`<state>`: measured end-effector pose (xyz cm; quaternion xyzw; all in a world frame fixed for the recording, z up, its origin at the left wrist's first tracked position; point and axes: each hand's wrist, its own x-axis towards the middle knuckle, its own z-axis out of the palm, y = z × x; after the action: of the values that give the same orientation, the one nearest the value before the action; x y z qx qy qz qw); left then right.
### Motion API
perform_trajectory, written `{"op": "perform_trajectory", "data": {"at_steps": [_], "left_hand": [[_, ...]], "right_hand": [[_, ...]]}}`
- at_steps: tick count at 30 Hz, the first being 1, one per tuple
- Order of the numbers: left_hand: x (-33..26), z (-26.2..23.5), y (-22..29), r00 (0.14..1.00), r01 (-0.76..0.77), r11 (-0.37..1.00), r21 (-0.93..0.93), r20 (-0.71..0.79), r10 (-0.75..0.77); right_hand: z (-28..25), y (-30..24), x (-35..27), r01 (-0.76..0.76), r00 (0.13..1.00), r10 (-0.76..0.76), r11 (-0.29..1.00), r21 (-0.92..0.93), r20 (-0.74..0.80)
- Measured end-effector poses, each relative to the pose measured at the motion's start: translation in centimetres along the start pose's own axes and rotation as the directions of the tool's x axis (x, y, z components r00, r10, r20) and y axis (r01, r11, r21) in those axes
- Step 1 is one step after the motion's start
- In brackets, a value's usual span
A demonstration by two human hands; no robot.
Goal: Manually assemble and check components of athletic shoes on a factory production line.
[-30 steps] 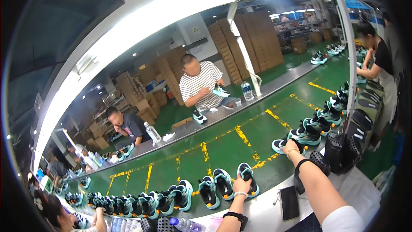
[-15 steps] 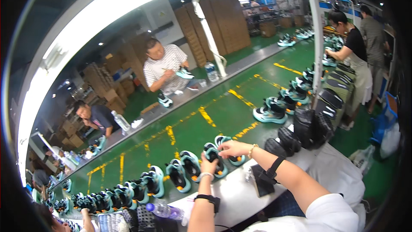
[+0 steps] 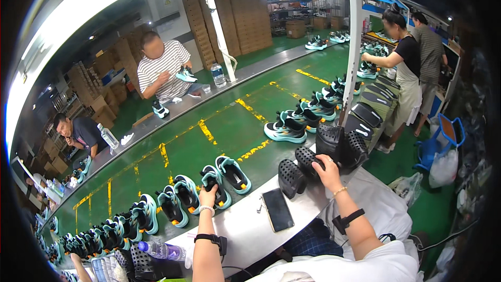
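Left hand: fingers closed on the heel collar of a black-and-teal lace-up sneaker, positioned between similar sneakers on the yellow-marked green desk. Right hand: fingers curled, fingertips contacting a black perforated dome-shaped piece; grip closure cannot be determined.

White shirt; beyond it, black forearm straps, a pale beaded bracelet, a gold bracelet; beside it, dark checked cloth.
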<state>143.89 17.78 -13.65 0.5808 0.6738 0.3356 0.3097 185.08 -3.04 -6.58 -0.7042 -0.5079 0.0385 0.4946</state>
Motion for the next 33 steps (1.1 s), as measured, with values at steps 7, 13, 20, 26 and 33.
{"op": "perform_trajectory", "data": {"at_steps": [7, 13, 20, 26, 33], "left_hand": [[-0.9, 0.6, 0.0, 0.999, 0.048, 0.957, -0.287, 0.016, -0.045], [0.7, -0.8, -1.6, 0.996, 0.017, 0.988, -0.155, -0.079, -0.03], [-8.0, 1.0, 9.0, 0.701, -0.608, 0.776, 0.169, -0.344, 0.624], [-10.5, 3.7, 6.5, 0.834, -0.485, 0.699, 0.525, 0.036, 0.551], [-10.1, 4.9, 6.3, 0.872, -0.441, 0.682, 0.584, 0.097, 0.48]], "right_hand": [[1.7, 0.8, -2.2, 0.052, 0.98, -0.061, 0.997, -0.053, -0.188], [1.9, 0.7, -1.7, 0.096, 0.984, -0.108, 0.991, -0.09, -0.141], [0.4, 1.5, -1.5, 0.046, 0.992, -0.072, 0.972, -0.232, -0.103], [0.2, -1.4, -0.4, 0.001, 0.992, -0.026, 0.978, -0.207, -0.12], [1.4, -11.3, 2.0, 0.164, 0.986, -0.152, 0.966, 0.198, -0.074]]}}
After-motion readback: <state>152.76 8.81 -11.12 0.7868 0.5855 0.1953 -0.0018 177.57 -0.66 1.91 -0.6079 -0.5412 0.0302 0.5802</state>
